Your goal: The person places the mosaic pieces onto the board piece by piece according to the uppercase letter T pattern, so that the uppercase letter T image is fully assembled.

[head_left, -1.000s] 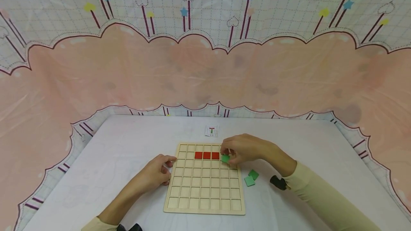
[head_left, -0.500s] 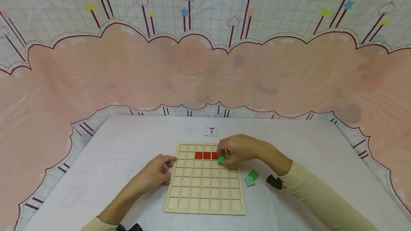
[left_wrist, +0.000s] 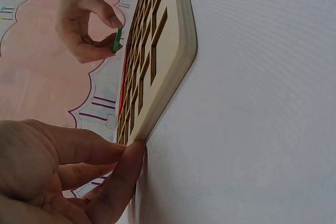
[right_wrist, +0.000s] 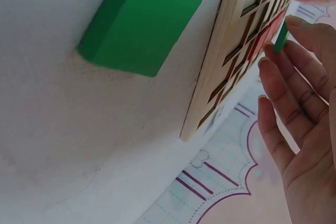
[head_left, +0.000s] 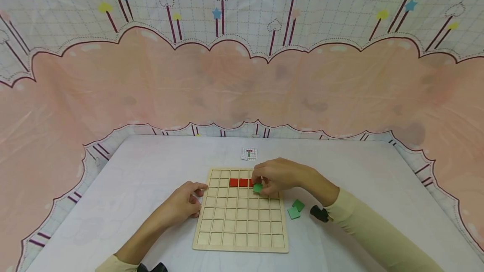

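A pale wooden grid board (head_left: 230,226) lies flat on the table, with red square tiles (head_left: 243,182) in a row in its second row from the top. Over the board, just in front of the right end of that row, my right hand (head_left: 280,175) pinches a green square tile (head_left: 257,188) between thumb and fingertips. The right wrist view shows this tile (right_wrist: 281,38) held apart from the board. My left hand (head_left: 185,200) grips the board's left edge; in the left wrist view its thumb and finger (left_wrist: 126,171) meet at that edge.
Two loose green tiles (head_left: 294,213) lie partly overlapping on the white table, right of the board. Behind the board lies a small printed grid card (head_left: 249,154) with a red and green T-shaped figure. A patterned cloth backdrop (head_left: 242,83) stands behind the table.
My right hand has moved left over the board with the green tile, from beside the red row to in front of its right end. The left hand and the board have stayed put.
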Tool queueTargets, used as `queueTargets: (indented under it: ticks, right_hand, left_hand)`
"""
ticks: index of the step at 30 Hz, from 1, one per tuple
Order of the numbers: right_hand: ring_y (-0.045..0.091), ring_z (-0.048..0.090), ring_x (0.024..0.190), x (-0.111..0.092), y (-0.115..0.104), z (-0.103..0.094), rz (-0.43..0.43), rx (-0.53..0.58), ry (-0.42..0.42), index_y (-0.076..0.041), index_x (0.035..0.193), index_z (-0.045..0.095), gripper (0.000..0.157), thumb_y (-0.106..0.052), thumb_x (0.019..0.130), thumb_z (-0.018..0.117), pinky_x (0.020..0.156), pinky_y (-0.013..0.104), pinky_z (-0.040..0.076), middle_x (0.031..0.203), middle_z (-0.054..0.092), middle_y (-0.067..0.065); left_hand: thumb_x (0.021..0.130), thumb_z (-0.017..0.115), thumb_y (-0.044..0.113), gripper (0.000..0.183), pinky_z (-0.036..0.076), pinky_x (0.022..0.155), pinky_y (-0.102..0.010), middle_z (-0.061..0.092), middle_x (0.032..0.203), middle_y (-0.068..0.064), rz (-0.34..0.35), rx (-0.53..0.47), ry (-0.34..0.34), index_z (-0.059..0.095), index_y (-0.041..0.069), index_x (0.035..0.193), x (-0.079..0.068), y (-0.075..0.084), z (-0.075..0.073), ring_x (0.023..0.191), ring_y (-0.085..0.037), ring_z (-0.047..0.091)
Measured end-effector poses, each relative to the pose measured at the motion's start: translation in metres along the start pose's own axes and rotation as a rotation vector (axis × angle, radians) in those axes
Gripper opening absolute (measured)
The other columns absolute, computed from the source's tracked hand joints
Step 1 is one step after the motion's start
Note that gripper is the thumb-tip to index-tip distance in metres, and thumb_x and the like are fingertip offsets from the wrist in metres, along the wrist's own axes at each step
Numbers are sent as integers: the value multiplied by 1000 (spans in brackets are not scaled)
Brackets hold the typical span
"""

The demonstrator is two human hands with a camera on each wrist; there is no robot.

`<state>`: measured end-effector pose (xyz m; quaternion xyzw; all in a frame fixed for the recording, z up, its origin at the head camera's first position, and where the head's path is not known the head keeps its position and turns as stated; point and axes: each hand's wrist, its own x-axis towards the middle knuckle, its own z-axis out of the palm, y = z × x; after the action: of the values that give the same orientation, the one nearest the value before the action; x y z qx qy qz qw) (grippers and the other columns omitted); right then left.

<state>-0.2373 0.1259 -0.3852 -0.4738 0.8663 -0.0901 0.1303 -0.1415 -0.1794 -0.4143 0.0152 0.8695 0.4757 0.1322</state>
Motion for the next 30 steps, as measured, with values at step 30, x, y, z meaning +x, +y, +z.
queueTargets:
  ticks: [30]
  right_hand:
    - [6, 55, 85, 19, -6, 5, -73, -60, -3, -21, 110, 70, 23, -34, 91, 74, 72, 19, 46, 97, 61, -11]
  left_hand:
    - [82, 61, -17, 56, 57, 59, -29, 52, 113, -12, 0, -5, 3, 57, -3, 137, 0, -1, 1, 81, -20, 55]
